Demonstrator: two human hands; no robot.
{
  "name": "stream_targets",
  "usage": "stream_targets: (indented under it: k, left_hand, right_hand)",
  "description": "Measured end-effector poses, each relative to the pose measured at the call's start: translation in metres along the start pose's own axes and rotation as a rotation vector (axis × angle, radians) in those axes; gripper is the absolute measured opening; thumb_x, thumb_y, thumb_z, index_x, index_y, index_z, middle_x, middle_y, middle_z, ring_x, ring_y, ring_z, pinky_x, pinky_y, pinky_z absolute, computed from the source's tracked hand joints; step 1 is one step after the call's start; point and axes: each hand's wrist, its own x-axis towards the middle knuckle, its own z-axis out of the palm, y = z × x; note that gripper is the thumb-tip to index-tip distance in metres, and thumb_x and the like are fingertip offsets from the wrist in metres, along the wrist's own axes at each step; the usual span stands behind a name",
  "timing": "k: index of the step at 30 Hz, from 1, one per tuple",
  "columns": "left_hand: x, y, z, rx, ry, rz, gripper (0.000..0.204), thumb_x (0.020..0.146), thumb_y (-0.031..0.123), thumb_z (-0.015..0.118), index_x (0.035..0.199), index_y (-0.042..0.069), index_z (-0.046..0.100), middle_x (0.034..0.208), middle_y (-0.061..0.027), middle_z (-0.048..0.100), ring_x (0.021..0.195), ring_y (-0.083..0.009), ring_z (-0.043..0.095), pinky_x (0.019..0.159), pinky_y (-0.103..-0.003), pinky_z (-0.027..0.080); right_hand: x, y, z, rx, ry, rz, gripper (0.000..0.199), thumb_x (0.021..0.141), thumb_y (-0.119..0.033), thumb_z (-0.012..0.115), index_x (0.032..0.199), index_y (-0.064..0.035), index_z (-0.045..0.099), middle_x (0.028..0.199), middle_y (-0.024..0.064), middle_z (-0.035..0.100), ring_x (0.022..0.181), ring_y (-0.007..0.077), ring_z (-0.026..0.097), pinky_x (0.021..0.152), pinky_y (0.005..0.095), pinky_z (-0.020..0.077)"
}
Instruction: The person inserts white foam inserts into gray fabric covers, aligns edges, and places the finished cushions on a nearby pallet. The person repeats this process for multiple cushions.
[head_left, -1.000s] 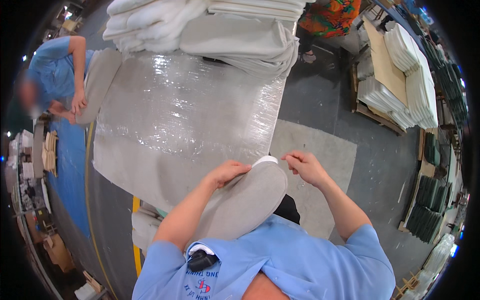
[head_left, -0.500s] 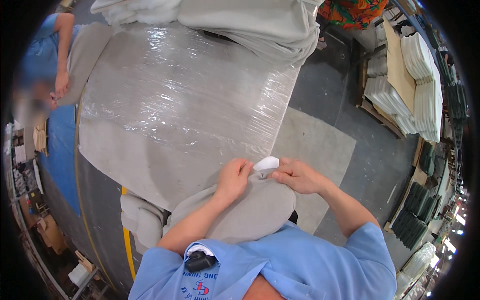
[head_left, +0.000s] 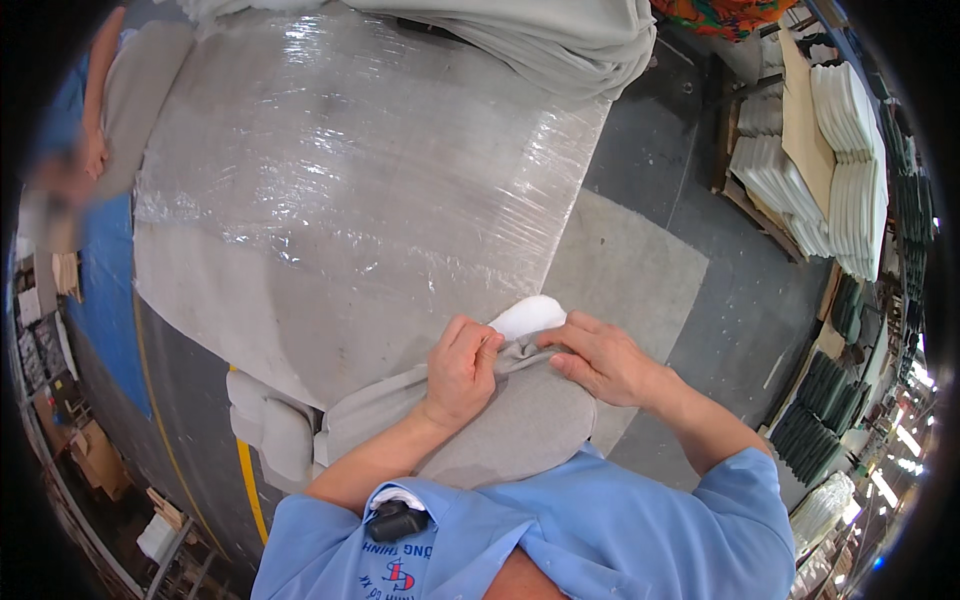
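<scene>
A grey fabric cover [head_left: 520, 420] lies against my front at the near edge of the table. The rounded end of a white padded insert [head_left: 530, 317] sticks out of its far side, where the fabric is bunched. My left hand [head_left: 463, 372] pinches the cover's edge on the left of the white end, fingers closed. On the right, my right hand [head_left: 603, 360] grips the same edge between thumb and curled fingers. The rest of the insert is hidden inside the cover.
A table wrapped in clear plastic film [head_left: 380, 180] spreads ahead, with folded grey covers [head_left: 540, 40] piled at its far end. Grey cushions [head_left: 275, 430] sit at the near left. Another person's arm [head_left: 95, 110] is at far left. White pads [head_left: 790, 190] are stacked at right.
More of the white end shows above the cover. Both hands have drawn the fabric edge slightly toward me, and it is more bunched. The other person has shifted farther left in view.
</scene>
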Motion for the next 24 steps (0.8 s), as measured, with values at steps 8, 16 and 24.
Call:
stream_targets:
  k: [8,16,24]
  left_hand:
    - [0.003,-0.002,0.000,-0.079,-0.126,-0.155,0.017,0.102,0.014,0.067,0.091,0.002,0.066,0.082,-0.0098,0.060,0.070,-0.0233,0.058,0.065,-0.035,0.045]
    - [0.037,-0.002,-0.008,-0.333,-0.739,-0.800,0.020,0.098,0.025,0.076,0.100,0.005,0.076,0.087,0.0008,0.070,0.086,-0.0067,0.058,0.074,-0.028,0.047]
    - [0.036,0.003,-0.007,-0.525,-0.711,-0.899,0.017,0.093,0.019,0.076,0.100,0.004,0.077,0.092,0.0001,0.070,0.086,-0.0091,0.061,0.080,-0.026,0.048]
  right_hand:
    - [-0.006,0.003,-0.009,0.054,-0.164,-0.023,0.025,0.103,-0.025,0.064,0.113,-0.0058,0.077,0.090,0.0098,0.056,0.080,0.0264,0.061,0.073,0.0409,0.0506]
    - [-0.019,0.026,0.013,0.176,0.072,-0.126,0.024,0.100,-0.023,0.067,0.110,-0.0059,0.081,0.089,0.0070,0.058,0.078,0.0212,0.058,0.070,0.0365,0.0489]
    - [-0.029,0.035,0.042,0.320,0.352,-0.141,0.018,0.096,-0.019,0.069,0.094,-0.0023,0.077,0.086,0.0064,0.057,0.077,0.0186,0.054,0.069,0.0320,0.0435]
